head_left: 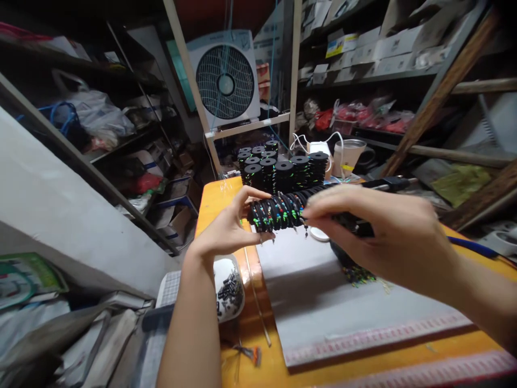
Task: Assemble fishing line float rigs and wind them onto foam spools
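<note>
Sideways, the black beaded roll [278,214] lies in front of the person, up over the table [220,198], with its long side going from left to right and its right part tipped up a little. The left hand [233,218] has the left end, with its fingers over the top and its thumb underneath, so it is curled around the roll and holding it. The right hand [375,223] comes in from the other side and hides the far part of the roll. Its thumb and finger are close together, right up by the little green, red and blue beads [285,216], but it is blurry, so I cannot tell if they are pinching one. Both hands are right at the roll, one on each side. Near the left arm sits a white plastic tub [222,268], with lots of tiny dark tubes [231,291] piled inside it. A thin stick [257,293] lies just beside the tub. At the back of the table, black spools [284,175] stand in a tight group, with flat round tops. To the right of them is a beige mug [352,153] with a dark handle, and I cannot see what is in it.
</note>
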Demonstrator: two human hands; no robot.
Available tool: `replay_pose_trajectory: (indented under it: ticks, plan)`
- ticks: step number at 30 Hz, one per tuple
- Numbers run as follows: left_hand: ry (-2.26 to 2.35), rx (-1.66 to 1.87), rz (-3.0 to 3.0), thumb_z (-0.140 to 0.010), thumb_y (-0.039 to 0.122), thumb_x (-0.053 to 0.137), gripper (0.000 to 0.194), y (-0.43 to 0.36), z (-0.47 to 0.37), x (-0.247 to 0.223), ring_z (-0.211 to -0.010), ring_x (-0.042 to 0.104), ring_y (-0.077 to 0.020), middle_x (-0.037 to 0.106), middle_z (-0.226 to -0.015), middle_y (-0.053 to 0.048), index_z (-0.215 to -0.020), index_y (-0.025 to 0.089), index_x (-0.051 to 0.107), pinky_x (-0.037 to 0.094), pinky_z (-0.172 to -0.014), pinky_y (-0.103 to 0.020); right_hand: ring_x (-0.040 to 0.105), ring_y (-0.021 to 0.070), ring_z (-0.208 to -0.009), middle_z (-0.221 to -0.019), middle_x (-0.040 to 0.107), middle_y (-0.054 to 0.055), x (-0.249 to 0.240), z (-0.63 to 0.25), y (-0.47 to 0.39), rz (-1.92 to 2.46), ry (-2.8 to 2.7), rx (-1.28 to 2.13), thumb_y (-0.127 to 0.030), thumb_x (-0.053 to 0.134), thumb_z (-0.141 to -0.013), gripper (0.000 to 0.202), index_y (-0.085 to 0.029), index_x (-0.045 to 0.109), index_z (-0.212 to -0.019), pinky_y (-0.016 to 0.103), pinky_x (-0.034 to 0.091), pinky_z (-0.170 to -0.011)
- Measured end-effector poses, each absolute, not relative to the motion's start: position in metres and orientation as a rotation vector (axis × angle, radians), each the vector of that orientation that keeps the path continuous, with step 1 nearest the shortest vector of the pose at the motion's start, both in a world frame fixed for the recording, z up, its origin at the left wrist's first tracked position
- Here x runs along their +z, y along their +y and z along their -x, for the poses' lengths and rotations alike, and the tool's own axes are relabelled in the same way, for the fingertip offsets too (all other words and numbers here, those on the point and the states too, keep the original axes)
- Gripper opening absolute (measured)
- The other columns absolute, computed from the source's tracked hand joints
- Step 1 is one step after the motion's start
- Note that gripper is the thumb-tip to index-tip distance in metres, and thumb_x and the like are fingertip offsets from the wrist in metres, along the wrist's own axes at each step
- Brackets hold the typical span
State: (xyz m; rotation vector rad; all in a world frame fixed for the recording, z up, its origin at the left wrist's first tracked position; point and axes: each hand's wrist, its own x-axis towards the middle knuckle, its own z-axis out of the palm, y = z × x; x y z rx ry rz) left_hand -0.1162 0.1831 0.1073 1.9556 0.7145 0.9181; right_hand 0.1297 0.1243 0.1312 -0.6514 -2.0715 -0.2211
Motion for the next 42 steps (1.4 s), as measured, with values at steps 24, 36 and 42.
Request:
replay_pose_trajectory:
  ticks: [24,36,42]
  plan:
    - [0.702,0.905,-1.95,-0.073,0.015,0.082,0.063,0.184,0.117,0.106,-0.1,0.06,-0.0201,0.062,-0.108,-0.002,-0.121,0.029,0.044,0.049,-0.087,-0.035,0.066,0.0103,-0.061,-0.077,0.073,-0.004,0.138,-0.098,0.157,0.614,-2.155,-0.375,-0.003,0.058,-0.087,0.019,-0.021,0.061,-0.086,0.022,0.049,-0.056]
    - [0.661,0.901,-1.963,-0.075,0.021,0.083,0.058,0.189,0.119,0.102,-0.105,0.059,-0.0215,0.059,-0.117,-0.005,-0.119,0.028,0.045,0.049,-0.091,-0.037,0.063,0.0101,-0.063,-0.075,0.07,-0.002,0.146,-0.101,0.158,0.553,-2.289,-0.329,0.001,0.053,-0.082,0.021,-0.018,0.061,-0.086,0.022,0.044,-0.058]
    - [0.659,0.915,-1.969,-0.073,0.02,0.083,0.059,0.186,0.118,0.104,-0.102,0.06,-0.0203,0.06,-0.111,-0.002,-0.118,0.028,0.046,0.049,-0.089,-0.035,0.063,0.0117,-0.067,-0.079,0.07,0.002,0.141,-0.101,0.155,0.495,-2.286,-0.456,0.001,0.05,-0.087,0.022,-0.016,0.063,-0.091,0.023,0.047,-0.061]
